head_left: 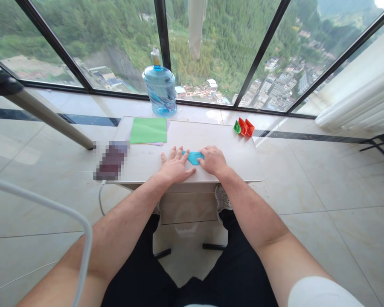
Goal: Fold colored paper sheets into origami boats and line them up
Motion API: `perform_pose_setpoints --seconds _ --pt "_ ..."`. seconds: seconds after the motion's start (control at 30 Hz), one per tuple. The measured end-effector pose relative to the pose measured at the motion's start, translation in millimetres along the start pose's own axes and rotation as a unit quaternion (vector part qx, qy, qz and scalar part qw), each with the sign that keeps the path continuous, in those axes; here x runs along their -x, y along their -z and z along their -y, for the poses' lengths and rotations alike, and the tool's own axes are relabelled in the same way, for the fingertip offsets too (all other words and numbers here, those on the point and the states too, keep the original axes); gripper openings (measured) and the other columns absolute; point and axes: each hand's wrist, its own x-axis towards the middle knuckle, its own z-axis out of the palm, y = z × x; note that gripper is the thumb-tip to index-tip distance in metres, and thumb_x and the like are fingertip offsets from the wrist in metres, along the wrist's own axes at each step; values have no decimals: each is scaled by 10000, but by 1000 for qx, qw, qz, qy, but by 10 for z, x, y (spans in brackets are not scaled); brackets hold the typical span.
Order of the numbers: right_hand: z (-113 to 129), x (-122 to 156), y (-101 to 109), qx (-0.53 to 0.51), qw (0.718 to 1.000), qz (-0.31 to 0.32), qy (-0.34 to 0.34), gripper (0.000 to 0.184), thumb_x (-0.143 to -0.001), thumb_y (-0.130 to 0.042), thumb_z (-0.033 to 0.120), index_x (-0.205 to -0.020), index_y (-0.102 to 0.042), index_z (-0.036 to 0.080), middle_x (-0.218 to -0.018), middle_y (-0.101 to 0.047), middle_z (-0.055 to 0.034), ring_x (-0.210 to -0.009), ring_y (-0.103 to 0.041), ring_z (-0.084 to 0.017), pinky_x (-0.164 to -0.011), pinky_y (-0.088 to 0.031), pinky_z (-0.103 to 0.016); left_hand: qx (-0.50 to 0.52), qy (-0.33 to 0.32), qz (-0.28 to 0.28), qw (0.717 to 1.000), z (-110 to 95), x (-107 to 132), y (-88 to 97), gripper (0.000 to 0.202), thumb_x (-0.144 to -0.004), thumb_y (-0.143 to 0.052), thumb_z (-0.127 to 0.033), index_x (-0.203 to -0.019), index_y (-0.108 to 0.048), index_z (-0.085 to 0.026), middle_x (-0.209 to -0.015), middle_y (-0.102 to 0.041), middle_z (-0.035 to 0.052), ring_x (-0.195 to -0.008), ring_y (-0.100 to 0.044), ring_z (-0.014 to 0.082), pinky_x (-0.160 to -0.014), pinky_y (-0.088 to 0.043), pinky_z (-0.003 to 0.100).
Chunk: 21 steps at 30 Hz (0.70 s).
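A small folded piece of teal paper (193, 157) lies on the low white table (237, 168) near its front edge. My left hand (175, 166) rests flat on the table with fingers spread, its fingertips touching the paper's left end. My right hand (213, 159) has its fingers curled and presses down on the paper's right end. Both forearms reach forward over my knees.
A stack of coloured paper with a green sheet (149, 130) on top lies at the table's back left. Three folded paper boats, one green (237, 126) and two red (246, 127), stand at the back right. A blue water jug (160, 88) stands by the window. A blurred dark object (112, 160) sits at the table's left edge.
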Motion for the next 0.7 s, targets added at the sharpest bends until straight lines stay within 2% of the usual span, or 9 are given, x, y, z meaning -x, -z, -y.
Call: perform_pose_setpoints --seconds 0.1,0.2,0.27,0.33,0.4,0.47,0.53,0.6,0.7 --pt "67 -14 -15 -1 1000 10 -28 410 -891 -655 401 -1241 -687 191 -1272 -680 -151 -1202 -588 -297 -1029 -451 -425 6 15 0 1000 9 -16 -11 979 -904 -418 -705 -1664 -133 -158 -1730 -51 163 -1600 7 396 -1206 -6 722" --pt "74 -44 -18 -42 997 22 -54 318 -849 -670 342 -1124 -710 189 -1142 -735 -121 -1071 -652 -254 -941 -481 -358 19 28 -14 999 19 -25 -14 1069 -860 -503 -710 -1651 -144 -87 -1721 -60 211 -1597 -23 410 -1225 -41 696" --pt "67 -64 -14 -91 993 11 -76 192 -840 -639 290 -988 -719 197 -1014 -759 -85 -953 -674 -220 -845 -488 -315 48 33 -56 997 12 -33 11 1071 -831 -607 -624 -1627 -198 -36 -1705 -116 258 -1592 -83 411 -1246 -107 647" --pt "77 -73 -2 -152 983 -29 -101 128 -844 -614 295 -886 -695 205 -897 -752 -49 -844 -670 -194 -765 -479 -291 119 41 -139 982 -8 -49 62 909 -837 -647 -474 -1566 -338 -27 -1651 -290 284 -1560 -244 389 -1249 -225 565" --pt "116 -64 19 -208 967 -92 -112 138 -856 -604 340 -846 -656 213 -817 -727 -18 -767 -649 -175 -723 -468 -280 238 68 -227 942 -43 -74 129 617 -867 -613 -376 -1406 -538 -84 -1478 -552 247 -1397 -514 347 -1177 -385 499" --pt "185 -31 43 -238 955 -149 -99 155 -866 -597 372 -833 -623 222 -769 -698 4 -718 -625 -163 -711 -459 -277 389 107 -259 878 -90 -99 189 364 -873 -615 -397 -1142 -655 -154 -1204 -707 163 -1084 -696 293 -1011 -532 479" --pt "268 19 62 -241 952 -177 -70 153 -868 -593 377 -825 -601 231 -736 -672 16 -685 -601 -159 -700 -447 -278 537 113 -233 803 -144 -114 225 299 -813 -696 -448 -927 -638 -177 -1007 -709 97 -900 -707 250 -841 -599 451" --pt "341 69 70 -234 955 -177 -39 134 -866 -585 360 -820 -588 234 -721 -655 20 -671 -585 -158 -682 -435 -278 645 95 -179 737 -195 -114 237 380 -711 -805 -474 -816 -587 -181 -854 -656 39 -808 -680 212 -762 -610 423" --pt "389 110 64 -254 955 -155 -13 86 -839 -597 319 -830 -588 234 -733 -662 22 -675 -588 -153 -675 -442 -273 720 78 -125 678 -232 -97 238 491 -597 -903 -454 -755 -529 -179 -724 -582 -19 -738 -649 170 -755 -604 405"
